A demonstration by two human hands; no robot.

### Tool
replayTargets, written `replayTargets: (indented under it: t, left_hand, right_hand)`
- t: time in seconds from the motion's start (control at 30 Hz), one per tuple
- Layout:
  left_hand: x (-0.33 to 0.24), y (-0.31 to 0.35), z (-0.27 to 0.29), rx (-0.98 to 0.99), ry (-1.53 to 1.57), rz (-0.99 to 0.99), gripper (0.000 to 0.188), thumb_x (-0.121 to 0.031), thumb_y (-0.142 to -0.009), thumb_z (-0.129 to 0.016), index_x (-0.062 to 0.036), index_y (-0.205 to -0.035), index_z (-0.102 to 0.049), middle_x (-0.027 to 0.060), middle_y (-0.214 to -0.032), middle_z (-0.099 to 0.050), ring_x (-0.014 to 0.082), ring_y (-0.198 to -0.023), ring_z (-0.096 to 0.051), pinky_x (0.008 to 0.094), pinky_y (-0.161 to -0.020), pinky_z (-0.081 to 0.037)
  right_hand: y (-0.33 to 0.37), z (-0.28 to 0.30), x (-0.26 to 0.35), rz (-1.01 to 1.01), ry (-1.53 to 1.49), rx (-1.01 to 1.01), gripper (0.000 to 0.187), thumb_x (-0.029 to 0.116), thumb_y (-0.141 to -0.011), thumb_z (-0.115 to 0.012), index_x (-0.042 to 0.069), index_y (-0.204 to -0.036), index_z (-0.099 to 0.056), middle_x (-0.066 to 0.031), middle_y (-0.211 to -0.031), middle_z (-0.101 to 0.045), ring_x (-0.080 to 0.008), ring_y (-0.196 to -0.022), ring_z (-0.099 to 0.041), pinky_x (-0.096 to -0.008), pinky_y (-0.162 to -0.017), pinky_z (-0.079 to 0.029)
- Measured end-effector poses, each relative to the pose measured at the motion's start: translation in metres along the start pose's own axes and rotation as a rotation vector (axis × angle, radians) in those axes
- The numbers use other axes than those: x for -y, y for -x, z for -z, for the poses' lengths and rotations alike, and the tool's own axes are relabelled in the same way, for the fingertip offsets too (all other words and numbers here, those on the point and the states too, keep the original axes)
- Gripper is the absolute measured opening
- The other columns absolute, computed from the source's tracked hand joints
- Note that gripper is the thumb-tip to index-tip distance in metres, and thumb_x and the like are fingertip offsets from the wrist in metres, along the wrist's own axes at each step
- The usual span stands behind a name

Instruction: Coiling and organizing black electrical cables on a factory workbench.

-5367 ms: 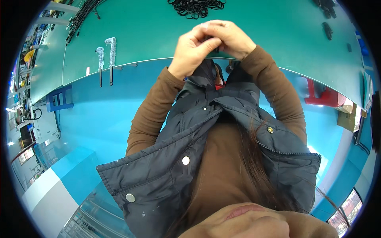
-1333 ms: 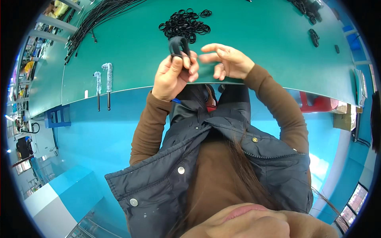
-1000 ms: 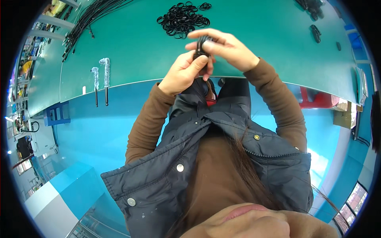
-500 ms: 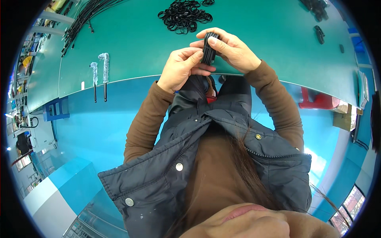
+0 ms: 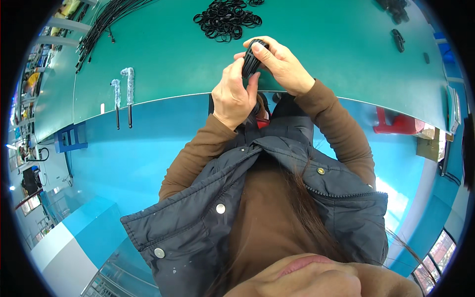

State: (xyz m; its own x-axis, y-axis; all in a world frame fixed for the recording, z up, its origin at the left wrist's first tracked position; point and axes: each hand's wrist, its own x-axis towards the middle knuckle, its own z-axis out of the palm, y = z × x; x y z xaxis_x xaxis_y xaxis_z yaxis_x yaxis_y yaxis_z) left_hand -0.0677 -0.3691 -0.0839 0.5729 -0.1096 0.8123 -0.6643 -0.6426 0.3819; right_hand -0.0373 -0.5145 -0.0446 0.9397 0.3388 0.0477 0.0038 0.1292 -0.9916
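A bundle of black cable (image 5: pixel 252 63), folded into a short coil, is held between my two hands just above the table's near edge. My right hand (image 5: pixel 285 67) grips its far end, the thumb lying across the loops. With fingers behind the bundle and thumb at its near end, my left hand (image 5: pixel 234 95) holds it from the left. The coil tilts, its near end leaning to the left. Beyond my hands lies a loose pile of black rings (image 5: pixel 225 22) that look like rubber bands.
The green table (image 5: pixel 163 64) carries a spread of long black cables (image 5: pixel 101 29) at the far left. Two plastic-wrapped rods (image 5: pixel 129 89) stick out over its near edge. Toward the right lie a small black bundle (image 5: pixel 398 40) and dark items (image 5: pixel 394 11). A red stool (image 5: pixel 393 122) stands below.
My left hand has turned and closed its fingers round the cable bundle, thumb now at the near end. The bundle has tilted and shifted slightly left, with my right hand still on it.
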Motion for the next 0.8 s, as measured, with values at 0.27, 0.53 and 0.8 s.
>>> replayTargets:
  t: [0.27, 0.53, 0.8]
  left_hand:
    - [0.003, 0.001, -0.002, 0.011, -0.051, -0.081, 0.05, 0.001, -0.074, -0.073, 0.0023, -0.119, -0.051, 0.0145, -0.102, -0.063, 0.0202, -0.065, -0.059, 0.0271, -0.056, -0.052]
    - [-0.002, 0.002, -0.004, 0.084, 0.047, 0.047, 0.051, 0.001, -0.075, -0.072, 0.0021, -0.122, -0.052, 0.0141, -0.101, -0.062, 0.0203, -0.066, -0.059, 0.028, -0.056, -0.051]
    - [-0.007, -0.001, -0.011, 0.173, 0.08, -0.059, 0.052, -0.005, -0.076, -0.072, 0.0042, -0.123, -0.051, 0.0171, -0.109, -0.059, 0.0243, -0.073, -0.061, 0.0296, -0.061, -0.053]
  right_hand:
    - [0.005, -0.004, -0.003, -0.004, -0.005, -0.054, 0.033, 0.027, -0.099, -0.05, 0.002, -0.12, -0.05, -0.016, -0.106, -0.065, -0.0186, -0.092, -0.062, -0.0279, -0.081, -0.051]
    - [0.007, 0.0, -0.01, -0.089, -0.189, -0.144, 0.032, 0.027, -0.097, -0.054, 0.002, -0.117, -0.052, -0.0122, -0.101, -0.065, -0.0157, -0.085, -0.061, -0.0255, -0.073, -0.051]
    - [0.021, 0.038, 0.003, -0.22, -0.574, -0.236, 0.033, 0.024, -0.092, -0.062, 0.001, -0.115, -0.056, -0.0127, -0.102, -0.064, -0.0188, -0.086, -0.063, -0.026, -0.07, -0.052]
